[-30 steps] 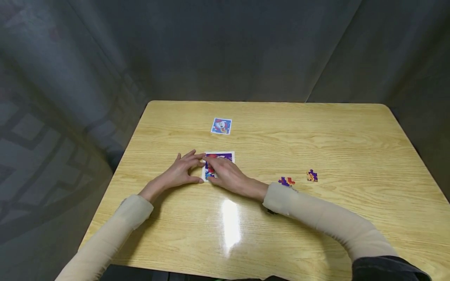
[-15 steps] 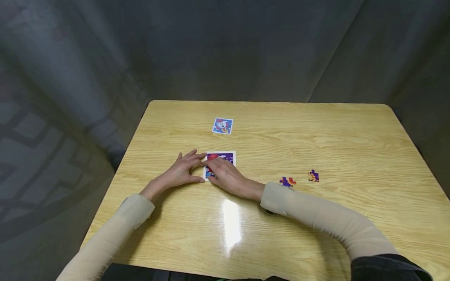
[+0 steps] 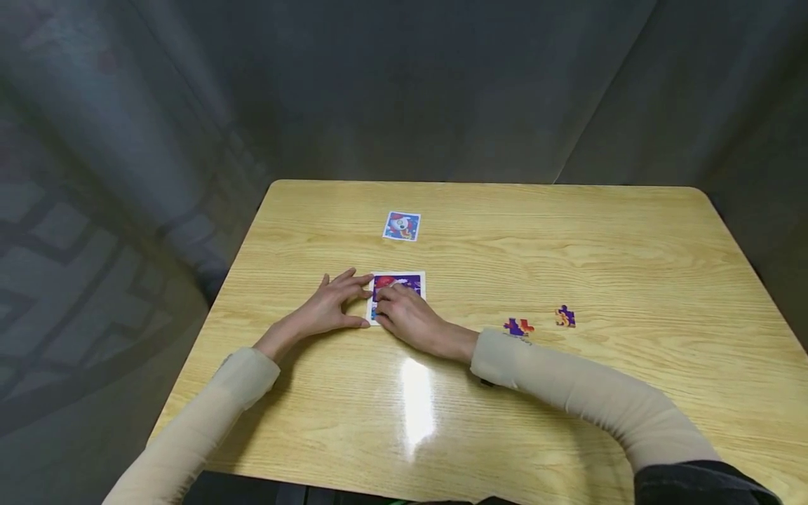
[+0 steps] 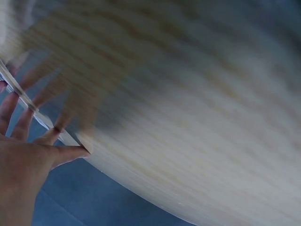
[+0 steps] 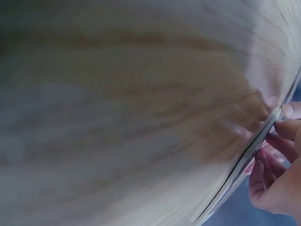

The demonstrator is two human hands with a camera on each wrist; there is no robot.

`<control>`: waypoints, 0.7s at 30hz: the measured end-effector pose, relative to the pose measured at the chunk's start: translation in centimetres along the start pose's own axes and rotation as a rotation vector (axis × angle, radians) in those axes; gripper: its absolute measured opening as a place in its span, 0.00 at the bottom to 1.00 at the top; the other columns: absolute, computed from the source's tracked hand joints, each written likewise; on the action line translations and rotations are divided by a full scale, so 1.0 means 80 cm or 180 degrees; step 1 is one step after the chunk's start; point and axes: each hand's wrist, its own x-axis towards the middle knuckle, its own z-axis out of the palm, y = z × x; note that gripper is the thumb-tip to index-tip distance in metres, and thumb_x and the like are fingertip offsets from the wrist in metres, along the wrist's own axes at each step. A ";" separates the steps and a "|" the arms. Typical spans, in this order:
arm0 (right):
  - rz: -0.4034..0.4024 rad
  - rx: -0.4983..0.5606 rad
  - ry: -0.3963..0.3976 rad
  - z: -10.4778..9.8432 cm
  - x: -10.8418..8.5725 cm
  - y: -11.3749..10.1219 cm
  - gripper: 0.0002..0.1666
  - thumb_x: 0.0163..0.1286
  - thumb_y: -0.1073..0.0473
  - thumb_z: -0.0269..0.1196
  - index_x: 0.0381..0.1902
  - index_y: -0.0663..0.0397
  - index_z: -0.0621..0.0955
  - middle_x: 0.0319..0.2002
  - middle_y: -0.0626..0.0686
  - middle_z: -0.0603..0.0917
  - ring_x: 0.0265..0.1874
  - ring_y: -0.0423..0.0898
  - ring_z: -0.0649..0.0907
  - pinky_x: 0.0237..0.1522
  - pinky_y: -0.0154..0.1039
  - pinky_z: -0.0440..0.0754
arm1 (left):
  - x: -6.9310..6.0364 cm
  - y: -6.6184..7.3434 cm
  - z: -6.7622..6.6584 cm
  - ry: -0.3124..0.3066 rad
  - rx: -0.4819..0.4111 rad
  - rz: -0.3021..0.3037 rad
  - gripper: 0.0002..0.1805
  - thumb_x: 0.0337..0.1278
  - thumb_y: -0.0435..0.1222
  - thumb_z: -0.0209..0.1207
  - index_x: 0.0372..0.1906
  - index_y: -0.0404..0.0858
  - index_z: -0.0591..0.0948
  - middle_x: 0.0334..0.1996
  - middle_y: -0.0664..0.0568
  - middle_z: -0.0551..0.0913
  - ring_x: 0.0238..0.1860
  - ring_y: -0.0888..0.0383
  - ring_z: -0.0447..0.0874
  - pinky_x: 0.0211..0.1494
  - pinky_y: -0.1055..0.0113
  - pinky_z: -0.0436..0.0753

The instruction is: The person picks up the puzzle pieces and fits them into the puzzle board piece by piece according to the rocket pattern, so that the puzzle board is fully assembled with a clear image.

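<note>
In the head view a small jigsaw puzzle (image 3: 407, 281) with a white border lies flat on the table. Its picture is purple, red and blue. My left hand (image 3: 334, 304) has its fingers spread, and the fingertips and thumb touch the puzzle's left edge. Over the puzzle's lower middle lies my right hand (image 3: 410, 319), fingers bent and fingertips resting on the surface. It hides much of the picture, and no piece shows between its fingers. Both wrist views show the board edge-on, with the left hand (image 4: 28, 160) and right hand (image 5: 280, 174) against it.
Loose puzzle pieces, purple with red or orange, lie to the right: a purple-and-red group (image 3: 519, 327) beside my right sleeve and a purple-and-orange piece (image 3: 565, 316) farther right. A small picture card (image 3: 402, 226) lies beyond the puzzle on the wooden table (image 3: 568, 238).
My right fingertips have drawn back slightly to the right from the puzzle's left side, and bend more. The left hand stays at the edge. The head view has shifted a little.
</note>
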 end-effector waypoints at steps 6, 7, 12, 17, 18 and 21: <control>0.0015 0.0187 -0.0010 -0.001 -0.001 0.005 0.10 0.66 0.59 0.64 0.43 0.58 0.85 0.50 0.56 0.82 0.51 0.49 0.77 0.60 0.44 0.72 | 0.001 -0.001 -0.001 -0.0020 -0.0011 -0.0005 0.29 0.49 0.51 0.69 0.55 0.42 0.80 0.72 0.51 0.63 0.74 0.42 0.47 0.64 0.25 0.42; 0.0014 0.0233 -0.0017 -0.003 -0.001 0.005 0.11 0.66 0.59 0.64 0.44 0.58 0.84 0.51 0.56 0.82 0.52 0.49 0.77 0.60 0.44 0.72 | 0.001 -0.001 -0.001 -0.0016 -0.0009 -0.0002 0.29 0.49 0.51 0.69 0.55 0.42 0.80 0.72 0.51 0.63 0.74 0.41 0.47 0.64 0.25 0.42; 0.0052 0.0442 -0.0023 -0.017 -0.010 0.005 0.12 0.66 0.59 0.64 0.46 0.57 0.83 0.51 0.54 0.81 0.54 0.49 0.77 0.61 0.46 0.71 | 0.000 -0.001 0.000 0.0006 0.0029 0.0020 0.30 0.48 0.52 0.69 0.55 0.42 0.80 0.71 0.50 0.64 0.74 0.40 0.48 0.63 0.25 0.43; 0.0178 0.0647 0.0059 -0.038 -0.027 0.010 0.18 0.66 0.57 0.65 0.52 0.58 0.81 0.52 0.53 0.81 0.55 0.49 0.78 0.60 0.46 0.73 | 0.001 -0.001 0.001 -0.0002 0.0045 -0.0019 0.30 0.49 0.52 0.69 0.56 0.43 0.80 0.71 0.51 0.64 0.74 0.42 0.48 0.64 0.26 0.42; 0.0223 0.0681 0.0090 -0.044 -0.032 0.012 0.19 0.65 0.57 0.65 0.53 0.58 0.80 0.52 0.53 0.81 0.55 0.50 0.78 0.60 0.47 0.74 | 0.001 -0.001 0.001 -0.0006 0.0042 -0.0025 0.30 0.49 0.52 0.69 0.56 0.43 0.80 0.71 0.52 0.64 0.74 0.42 0.48 0.64 0.26 0.42; 0.0394 0.0841 0.0199 -0.062 -0.051 0.022 0.21 0.65 0.59 0.66 0.55 0.59 0.79 0.53 0.55 0.81 0.55 0.51 0.78 0.59 0.48 0.74 | 0.002 -0.001 0.001 -0.0017 0.0066 -0.0037 0.31 0.48 0.52 0.69 0.56 0.43 0.80 0.72 0.52 0.63 0.74 0.41 0.47 0.64 0.26 0.41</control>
